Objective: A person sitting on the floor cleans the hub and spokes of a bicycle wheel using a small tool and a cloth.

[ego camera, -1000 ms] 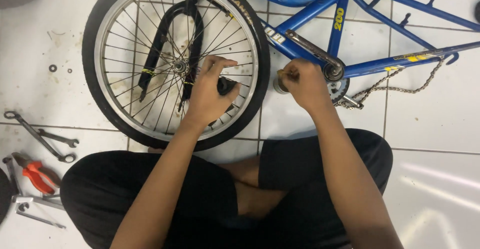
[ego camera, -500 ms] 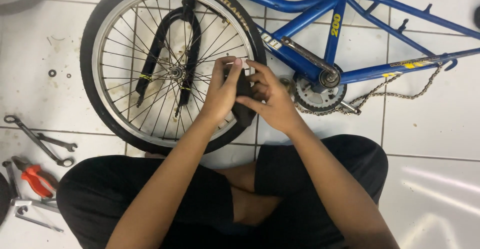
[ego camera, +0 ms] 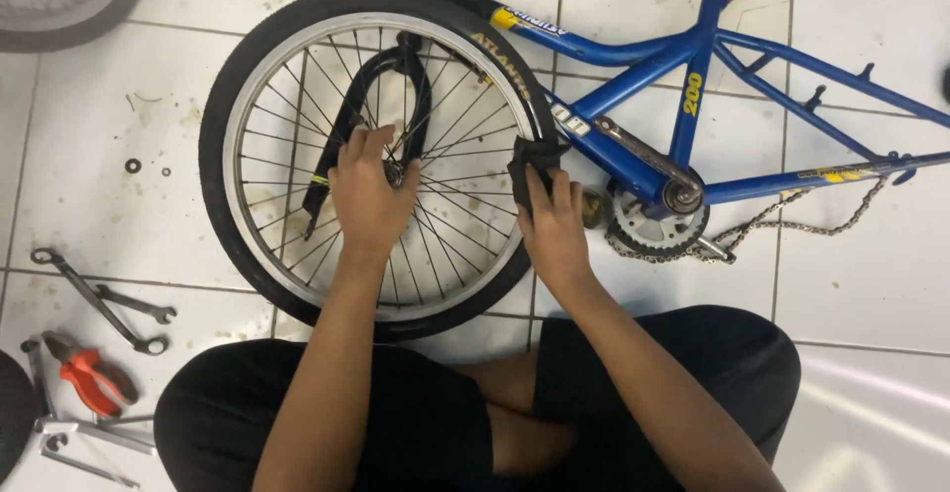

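Note:
A bicycle wheel (ego camera: 297, 284) with a black tyre and silver spokes lies flat on the white tiled floor, a black fork (ego camera: 341, 126) across it. My left hand (ego camera: 368, 195) rests on the spokes at the hub, fingers curled around it. My right hand (ego camera: 554, 225) presses a small black cloth (ego camera: 534, 155) against the tyre's right side. A blue bicycle frame (ego camera: 693, 86) lies beyond, its chainring (ego camera: 653, 225) and loose chain (ego camera: 792, 215) just right of my right hand.
Two spanners (ego camera: 99, 299) lie on the floor at the left, with red-handled pliers (ego camera: 89, 373) and more metal tools (ego camera: 69, 438) below them. A small washer (ego camera: 133, 165) sits left of the wheel. Another wheel (ego camera: 59, 7) shows at the top left. My crossed legs (ego camera: 445, 413) fill the bottom.
My left hand has moved left from the tyre's rim to the hub. My right hand has stayed at the tyre's right side with the black cloth, pressing it on the tyre.

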